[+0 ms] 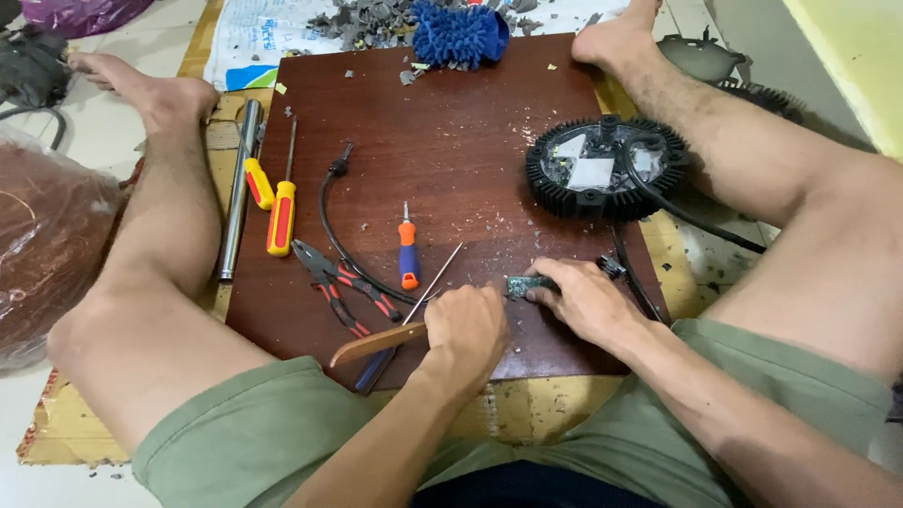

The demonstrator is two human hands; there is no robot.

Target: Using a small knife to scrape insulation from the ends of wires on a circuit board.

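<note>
Circuit piece (529,284) pinned on board (451,150) near front edge by right hand (588,301), fingers pressed together; left hand (466,329) clenched on wooden-handled tool (376,343). Risk: slipping tool striking fingertips.

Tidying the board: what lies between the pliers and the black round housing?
In the head view, the small orange-and-blue screwdriver lies between the pliers and the housing.
</note>
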